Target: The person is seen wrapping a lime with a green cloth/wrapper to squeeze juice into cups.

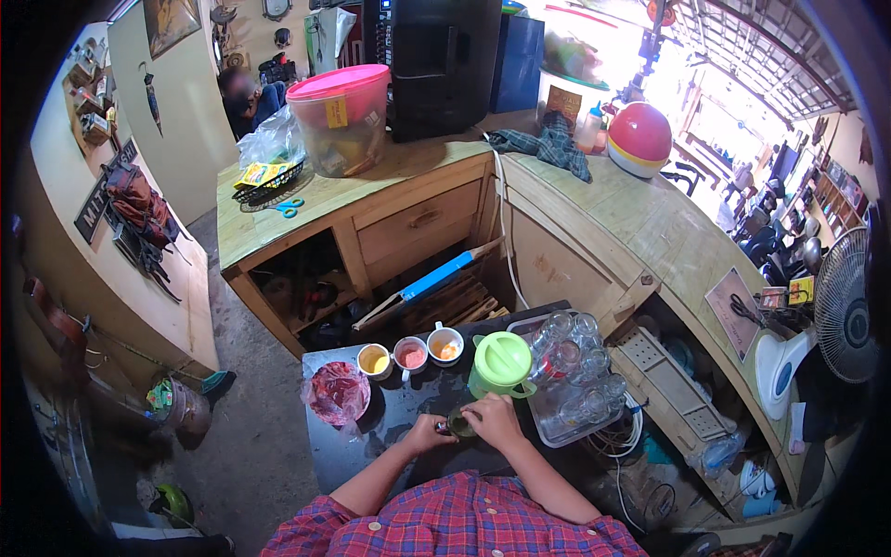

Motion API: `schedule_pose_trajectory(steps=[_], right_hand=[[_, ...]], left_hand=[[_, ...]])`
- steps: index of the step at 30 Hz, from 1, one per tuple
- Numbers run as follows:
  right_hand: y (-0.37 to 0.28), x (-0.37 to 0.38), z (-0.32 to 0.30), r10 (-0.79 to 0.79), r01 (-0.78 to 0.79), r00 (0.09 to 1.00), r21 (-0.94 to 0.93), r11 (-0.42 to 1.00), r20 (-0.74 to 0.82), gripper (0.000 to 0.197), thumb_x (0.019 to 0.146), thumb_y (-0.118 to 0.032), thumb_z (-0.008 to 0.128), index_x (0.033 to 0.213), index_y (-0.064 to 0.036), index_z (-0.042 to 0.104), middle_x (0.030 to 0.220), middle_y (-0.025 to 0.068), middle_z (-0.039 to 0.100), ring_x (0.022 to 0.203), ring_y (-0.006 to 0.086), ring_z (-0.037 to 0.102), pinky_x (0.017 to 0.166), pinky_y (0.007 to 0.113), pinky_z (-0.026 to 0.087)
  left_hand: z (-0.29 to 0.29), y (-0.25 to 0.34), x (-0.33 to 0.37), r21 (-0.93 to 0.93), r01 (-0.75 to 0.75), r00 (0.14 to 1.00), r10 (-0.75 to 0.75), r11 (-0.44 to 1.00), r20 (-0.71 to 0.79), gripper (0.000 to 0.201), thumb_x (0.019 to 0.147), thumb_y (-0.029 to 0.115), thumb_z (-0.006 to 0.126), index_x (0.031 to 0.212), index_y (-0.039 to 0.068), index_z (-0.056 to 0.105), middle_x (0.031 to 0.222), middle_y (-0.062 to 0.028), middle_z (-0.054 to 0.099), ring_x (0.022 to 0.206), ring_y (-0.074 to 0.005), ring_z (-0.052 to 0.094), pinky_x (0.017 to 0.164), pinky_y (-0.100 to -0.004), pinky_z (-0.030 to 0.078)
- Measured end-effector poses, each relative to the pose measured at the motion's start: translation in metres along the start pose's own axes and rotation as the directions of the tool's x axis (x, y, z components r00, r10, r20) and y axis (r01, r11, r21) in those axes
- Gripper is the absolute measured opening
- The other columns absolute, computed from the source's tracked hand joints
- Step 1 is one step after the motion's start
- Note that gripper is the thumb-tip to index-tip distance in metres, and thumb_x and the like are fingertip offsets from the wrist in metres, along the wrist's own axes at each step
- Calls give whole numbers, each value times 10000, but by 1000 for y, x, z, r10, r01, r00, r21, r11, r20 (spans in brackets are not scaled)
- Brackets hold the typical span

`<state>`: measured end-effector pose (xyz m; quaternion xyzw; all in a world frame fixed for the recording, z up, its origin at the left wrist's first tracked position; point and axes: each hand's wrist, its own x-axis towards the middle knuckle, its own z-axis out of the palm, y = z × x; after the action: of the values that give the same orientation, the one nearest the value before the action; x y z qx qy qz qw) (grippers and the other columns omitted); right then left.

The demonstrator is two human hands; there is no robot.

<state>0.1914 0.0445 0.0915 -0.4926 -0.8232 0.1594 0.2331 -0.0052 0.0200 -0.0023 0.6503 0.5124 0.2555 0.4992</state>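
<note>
Near the front edge of the dark tabletop (382,444), my left hand (429,434) is closed on the side of a small glass (458,425) that looks greenish inside. My right hand (495,420) bends over the rim of the same glass from the right, fingers curled together; whatever they pinch is hidden. Just behind the right hand stands a lidded light-green pitcher (502,360). In a row to its left are a mug with orange contents (445,345), a mug with pink contents (409,354) and a cup with yellow contents (374,360).
A pink bowl lined with plastic (337,394) sits at the left. On the right, a clear tray (557,436) holds several glass mugs (587,357). Behind, a wooden counter (408,173) carries a pink-lidded tub (338,121), blue scissors (288,208) and a red-and-white ball-shaped container (639,139).
</note>
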Motion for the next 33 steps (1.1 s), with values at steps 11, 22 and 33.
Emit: schedule_pose_trajectory(steps=[11,22,33], right_hand=[[-12,1,-8,44,-44,999,-160,986,-3,109,770,-231,689,801,-140,739,795,29,695,828,218,610,770,410,405],[-3,-1,1,2,-2,999,-8,1000,-32,113,773,-224,685,804,-128,737,780,45,692,810,227,615,745,410,417],[-5,1,-2,-31,25,996,-83,996,-79,116,757,-232,695,769,-121,725,737,47,676,777,233,610,706,407,407]], left_hand=[[-4,7,-3,0,46,999,-46,999,24,300,684,201,816,883,10,696,650,-97,629,578,-111,510,593,-325,469],[-3,12,-3,-55,-58,998,56,997,-33,338,663,238,853,803,-11,671,553,-19,508,550,-83,403,507,-314,394],[-4,6,-2,10,-2,1000,2,1000,3,294,690,204,815,874,10,693,624,-78,595,584,-100,478,580,-325,449]])
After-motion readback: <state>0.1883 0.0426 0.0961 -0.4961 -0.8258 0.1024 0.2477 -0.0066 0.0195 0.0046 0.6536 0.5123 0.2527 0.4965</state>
